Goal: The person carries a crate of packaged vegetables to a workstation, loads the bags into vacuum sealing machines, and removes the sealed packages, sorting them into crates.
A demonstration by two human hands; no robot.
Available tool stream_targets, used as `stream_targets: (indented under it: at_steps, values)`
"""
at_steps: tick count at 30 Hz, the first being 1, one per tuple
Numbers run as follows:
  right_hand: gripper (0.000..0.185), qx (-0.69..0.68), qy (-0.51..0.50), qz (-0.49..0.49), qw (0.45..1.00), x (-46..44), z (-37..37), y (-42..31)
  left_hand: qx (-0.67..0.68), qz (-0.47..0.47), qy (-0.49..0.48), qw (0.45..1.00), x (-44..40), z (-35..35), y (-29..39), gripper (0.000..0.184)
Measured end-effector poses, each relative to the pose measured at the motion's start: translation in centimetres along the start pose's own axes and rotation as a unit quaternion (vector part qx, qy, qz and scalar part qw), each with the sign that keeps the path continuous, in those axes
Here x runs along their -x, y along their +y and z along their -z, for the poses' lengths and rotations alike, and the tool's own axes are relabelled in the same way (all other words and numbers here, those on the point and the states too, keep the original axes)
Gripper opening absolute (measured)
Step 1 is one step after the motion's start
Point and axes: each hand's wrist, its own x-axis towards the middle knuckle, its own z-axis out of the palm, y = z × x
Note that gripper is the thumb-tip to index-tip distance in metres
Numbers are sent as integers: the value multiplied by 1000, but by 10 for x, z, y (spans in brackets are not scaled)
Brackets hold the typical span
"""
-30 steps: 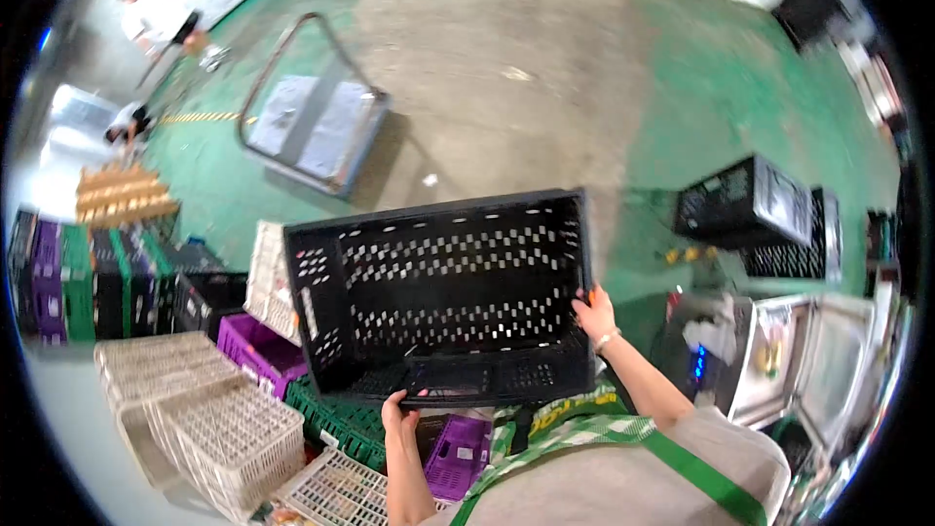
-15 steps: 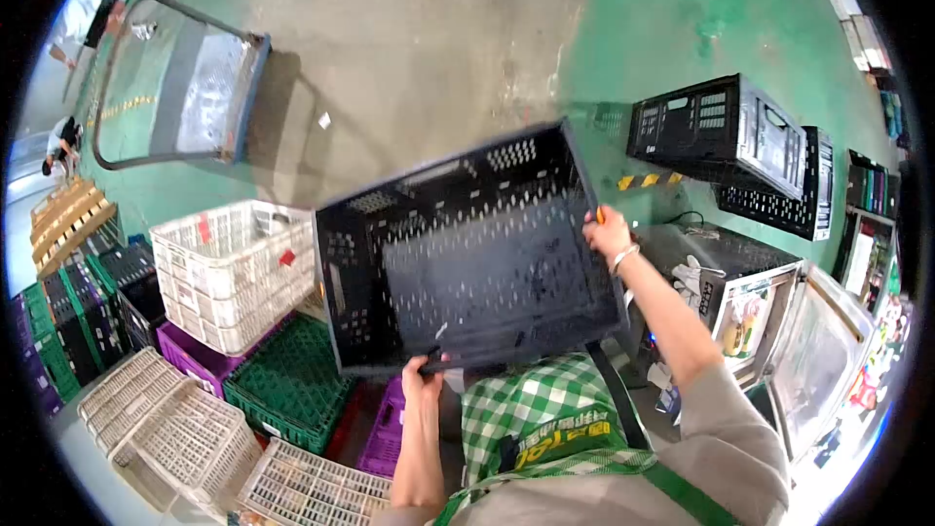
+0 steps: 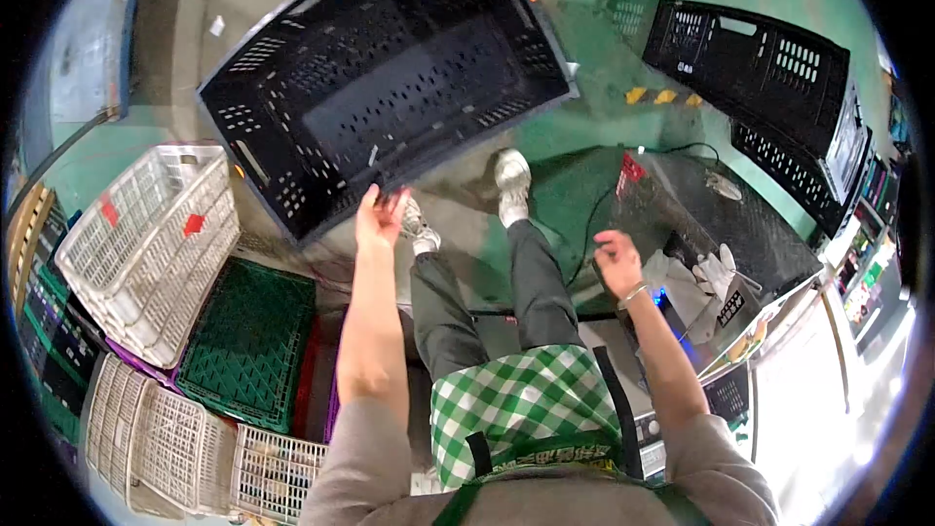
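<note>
A large black plastic crate (image 3: 399,88) lies in front of my feet with its open top facing me. It appears to rest on the floor. My left hand (image 3: 382,217) is at the crate's near rim, fingers apart; whether the fingertips still touch the rim I cannot tell. Away from the crate, my right hand (image 3: 618,263) hovers beside my right leg, its fingers loosely bent and apart with nothing visible in them. White gloves (image 3: 716,273) lie near that hand on a dark-topped cabinet (image 3: 769,219).
White baskets (image 3: 146,244) and a green crate (image 3: 248,341) stand at my left. More black crates (image 3: 750,54) stand at the right, near yellow-black floor tape (image 3: 664,96). A cart (image 3: 88,39) is at the upper left. A cable (image 3: 587,234) runs along the floor.
The black crate has gone from my two hands to the floor ahead. My right hand has let go and drawn back; my left hand has opened at the near rim. The view tilts further down.
</note>
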Motion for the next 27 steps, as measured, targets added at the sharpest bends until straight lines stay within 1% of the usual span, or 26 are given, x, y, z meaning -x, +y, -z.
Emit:
stream_targets:
  at_steps: [1,2,3,4,6,8,10,11,12,14,16,17,18,20,21,23,24,25,26,27]
  values:
    - [22,-2,-39,-27,999,5,-10,21,-76,1,64,995,-13,10,-5,30]
    - [22,-23,-50,-51,997,12,-19,31,-206,8,39,978,-20,32,-9,44]
    - [22,-23,-61,-66,996,21,-24,40,-295,-1,81,952,-19,56,-18,44]
    - [22,-26,-71,-78,994,27,-27,39,-381,-15,120,917,6,51,-23,44]
    - [20,-6,-81,-95,992,40,-32,47,-311,33,93,945,4,121,-29,40]
    - [20,11,-75,-97,992,51,-27,49,-267,68,12,961,24,176,-44,33]
    - [18,12,-67,-109,992,61,-18,45,-178,73,-13,981,39,229,-64,25]
    - [18,6,-69,-119,991,67,-15,46,-538,-46,-33,841,78,197,-70,23]
    - [17,0,-70,-128,989,74,-14,49,-809,-164,-49,563,124,154,-75,21]
    - [15,10,-46,-103,994,92,-20,75,-820,-149,-70,549,157,150,-85,20]
    - [14,9,-13,-77,997,111,-29,96,-814,-168,-82,550,181,140,-96,19]
    - [11,22,-34,-126,991,120,-26,95,-809,-172,-92,554,190,131,-100,19]
    - [11,-11,-27,-145,989,131,-30,101,-819,-199,-104,527,192,130,-104,20]
    - [10,-79,-13,-180,980,155,-39,124,-801,-215,-118,546,205,99,-109,19]
    - [10,-179,-22,-226,957,165,-45,134,-783,-191,-115,581,189,116,-109,18]
    - [12,-298,-28,-330,896,180,-30,102,-734,-224,-162,620,181,114,-99,18]
    - [12,-358,-23,-376,854,190,-22,96,-707,-234,-195,638,176,107,-99,18]
    - [11,-419,12,-361,833,207,-43,123,-706,-222,-197,644,181,95,-94,18]
    - [12,-369,10,-346,862,221,-52,131,-727,-212,-196,623,178,96,-85,19]
    - [14,-358,19,-340,869,237,-56,132,-741,-212,-207,602,178,96,-75,21]
